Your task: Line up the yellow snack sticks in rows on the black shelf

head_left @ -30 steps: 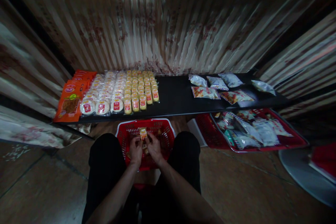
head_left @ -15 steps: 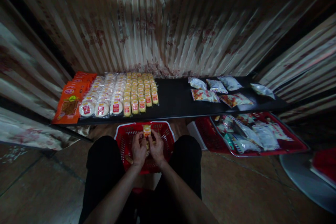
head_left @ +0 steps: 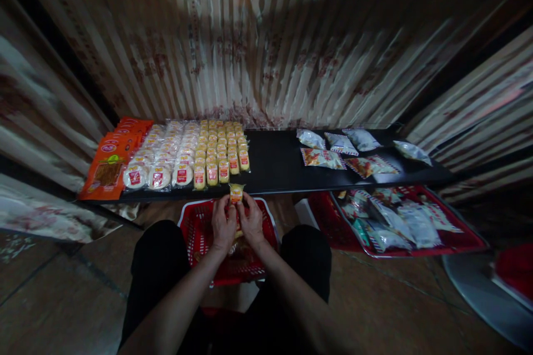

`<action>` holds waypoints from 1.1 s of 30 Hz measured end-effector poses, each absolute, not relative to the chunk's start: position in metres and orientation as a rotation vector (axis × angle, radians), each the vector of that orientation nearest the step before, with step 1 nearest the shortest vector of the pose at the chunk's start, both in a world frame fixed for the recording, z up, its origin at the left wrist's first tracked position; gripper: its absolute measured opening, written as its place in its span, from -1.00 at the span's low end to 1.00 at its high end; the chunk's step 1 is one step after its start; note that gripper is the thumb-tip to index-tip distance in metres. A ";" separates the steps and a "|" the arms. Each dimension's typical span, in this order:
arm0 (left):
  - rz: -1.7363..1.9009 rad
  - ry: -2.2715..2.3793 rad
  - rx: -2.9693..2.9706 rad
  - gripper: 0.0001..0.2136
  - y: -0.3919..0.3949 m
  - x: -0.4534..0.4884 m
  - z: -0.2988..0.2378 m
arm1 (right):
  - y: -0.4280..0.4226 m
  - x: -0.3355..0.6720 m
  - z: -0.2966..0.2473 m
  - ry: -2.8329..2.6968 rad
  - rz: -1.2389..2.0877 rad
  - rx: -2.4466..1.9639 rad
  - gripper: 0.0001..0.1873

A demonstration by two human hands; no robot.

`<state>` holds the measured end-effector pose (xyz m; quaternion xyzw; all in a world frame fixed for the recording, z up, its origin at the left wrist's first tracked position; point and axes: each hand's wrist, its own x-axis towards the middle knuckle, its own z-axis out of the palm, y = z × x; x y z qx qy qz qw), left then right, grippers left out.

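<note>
Between my left hand (head_left: pixel 224 225) and my right hand (head_left: pixel 251 218) is a small yellow wrapped cake (head_left: pixel 236 193) with a red and white label. Both hands pinch it from its two sides, at the front edge of the black shelf (head_left: pixel 272 161). Under my hands stands a red plastic basket (head_left: pixel 195 233) with a white rim; more wrapped pieces lie in it, partly hidden by my wrists. On the shelf, just beyond my hands, several rows of the same yellow cakes (head_left: pixel 212 171) stand close together.
Left of the yellow cakes are rows of round white wrapped cakes (head_left: pixel 159 176) and orange packets (head_left: pixel 104 165). Striped snack bags (head_left: pixel 322 158) lie on the shelf's right part. Below them a second red basket (head_left: pixel 470 241) holds more bags. A pleated curtain (head_left: pixel 266 66) hangs behind.
Both hands have risen forward from over the basket to the shelf's front edge, carrying the yellow cake between them. The view has shifted slightly.
</note>
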<state>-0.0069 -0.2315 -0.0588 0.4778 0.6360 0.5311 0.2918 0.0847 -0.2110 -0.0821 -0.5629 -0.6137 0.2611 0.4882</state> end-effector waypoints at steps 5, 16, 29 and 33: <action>1.393 1.705 1.290 -0.70 -0.215 -0.001 -0.053 | -0.190 0.092 -0.069 -1.520 0.658 -1.350 -0.61; 1.352 1.696 1.338 -0.61 -0.193 0.013 -0.046 | -0.154 0.106 -0.059 -1.606 0.703 -1.315 -0.60; 1.150 1.730 1.457 -0.56 -0.176 0.028 -0.046 | -0.136 0.114 -0.071 -1.539 0.559 -1.410 -0.57; 1.174 1.682 1.480 -0.56 -0.174 0.029 -0.055 | -0.134 0.115 -0.071 -1.518 0.579 -1.415 -0.56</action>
